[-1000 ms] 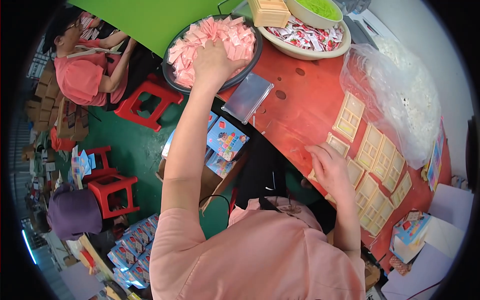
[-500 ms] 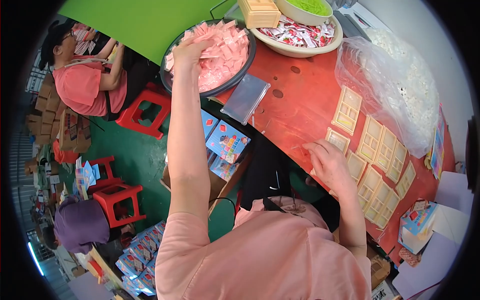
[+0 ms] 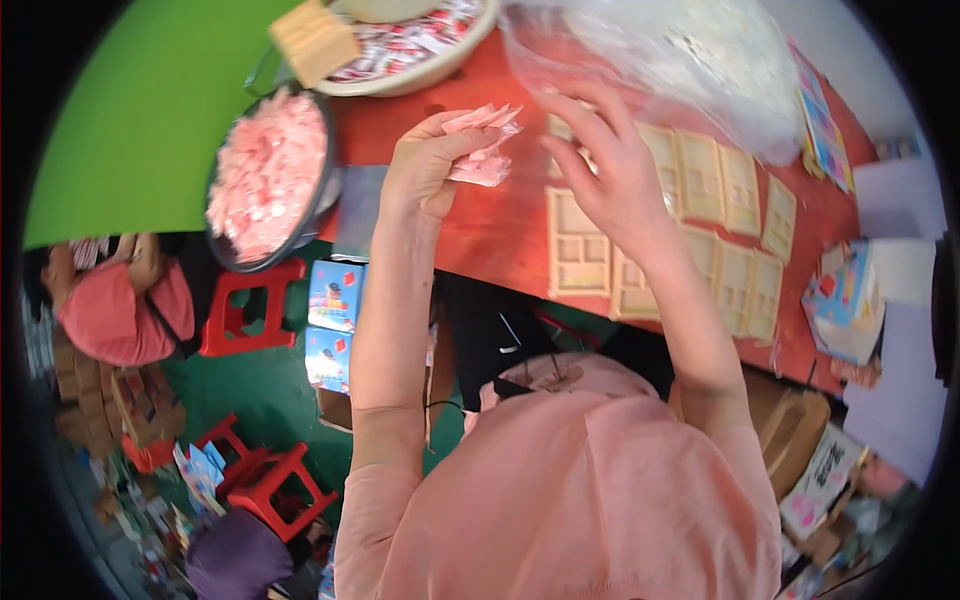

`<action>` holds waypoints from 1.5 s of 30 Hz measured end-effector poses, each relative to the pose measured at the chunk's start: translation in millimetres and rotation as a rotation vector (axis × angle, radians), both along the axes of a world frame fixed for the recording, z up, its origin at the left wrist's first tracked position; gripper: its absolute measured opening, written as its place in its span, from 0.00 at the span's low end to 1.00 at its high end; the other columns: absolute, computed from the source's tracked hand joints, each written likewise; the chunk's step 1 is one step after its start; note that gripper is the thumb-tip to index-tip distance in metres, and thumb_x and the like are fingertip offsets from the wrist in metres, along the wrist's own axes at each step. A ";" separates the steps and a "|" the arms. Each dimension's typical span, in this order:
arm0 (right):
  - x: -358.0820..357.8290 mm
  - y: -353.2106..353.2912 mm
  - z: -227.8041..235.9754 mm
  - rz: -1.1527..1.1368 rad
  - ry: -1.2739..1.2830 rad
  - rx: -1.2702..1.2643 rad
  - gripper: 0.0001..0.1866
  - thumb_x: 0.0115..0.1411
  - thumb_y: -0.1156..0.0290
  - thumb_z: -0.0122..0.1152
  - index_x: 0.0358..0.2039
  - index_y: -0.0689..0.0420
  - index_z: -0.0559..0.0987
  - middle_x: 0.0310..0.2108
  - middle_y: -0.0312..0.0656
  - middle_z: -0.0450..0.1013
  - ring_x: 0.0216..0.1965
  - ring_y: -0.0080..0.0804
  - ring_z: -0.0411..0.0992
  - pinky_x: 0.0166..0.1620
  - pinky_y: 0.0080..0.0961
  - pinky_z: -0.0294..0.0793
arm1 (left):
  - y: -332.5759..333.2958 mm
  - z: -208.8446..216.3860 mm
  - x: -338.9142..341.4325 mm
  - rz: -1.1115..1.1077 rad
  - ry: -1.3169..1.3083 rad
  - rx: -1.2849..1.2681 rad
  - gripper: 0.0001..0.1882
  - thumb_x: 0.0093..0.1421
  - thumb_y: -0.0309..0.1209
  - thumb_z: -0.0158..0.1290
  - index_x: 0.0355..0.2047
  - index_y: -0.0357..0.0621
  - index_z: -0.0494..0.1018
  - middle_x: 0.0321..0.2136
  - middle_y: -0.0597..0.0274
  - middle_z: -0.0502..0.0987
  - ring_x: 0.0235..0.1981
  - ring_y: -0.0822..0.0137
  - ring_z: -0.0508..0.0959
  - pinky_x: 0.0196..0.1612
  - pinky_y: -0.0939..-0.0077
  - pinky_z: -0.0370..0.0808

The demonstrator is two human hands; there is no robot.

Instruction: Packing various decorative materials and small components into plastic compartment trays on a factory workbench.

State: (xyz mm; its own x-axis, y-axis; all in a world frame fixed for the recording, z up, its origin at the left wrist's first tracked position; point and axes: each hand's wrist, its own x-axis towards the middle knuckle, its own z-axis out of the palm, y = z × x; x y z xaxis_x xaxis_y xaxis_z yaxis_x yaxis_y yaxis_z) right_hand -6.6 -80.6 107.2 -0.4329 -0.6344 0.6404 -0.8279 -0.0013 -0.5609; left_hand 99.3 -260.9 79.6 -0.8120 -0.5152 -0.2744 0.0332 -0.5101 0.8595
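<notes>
A small bunch of pink packets (image 3: 483, 150) in clear wrapping is gripped by my left hand (image 3: 425, 165), held over the red table. Beside it my right hand (image 3: 605, 160) hovers with its fingers apart and nothing in them. Beneath and around my right hand lie several cream compartment trays (image 3: 580, 255), some partly hidden by my hand and forearm. To the left, a dark round tub (image 3: 327, 190) holds a heap of more pink packets (image 3: 265, 175).
A cream basin (image 3: 440, 72) of red-and-white sachets stands at the back, with a stack of cream trays (image 3: 315, 42) beside it. A plastic bag of white pieces (image 3: 700, 50) lies behind the trays. Blue printed boxes (image 3: 333, 300) and red stools (image 3: 250, 310) are left of me.
My left hand has come out of the tub with pink packets and moved right. My right hand has risen off the near trays. The view has turned toward the right.
</notes>
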 end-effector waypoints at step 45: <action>45.0 189.6 -58.7 -0.284 -0.971 0.122 0.05 0.62 0.75 0.64 0.34 0.60 0.76 0.24 0.29 0.70 0.26 0.13 0.66 0.28 0.17 0.66 | 129.3 -42.3 -25.4 -0.382 -0.122 0.053 0.17 0.52 0.23 0.69 0.42 0.33 0.80 0.30 0.58 0.83 0.28 0.70 0.84 0.31 0.75 0.82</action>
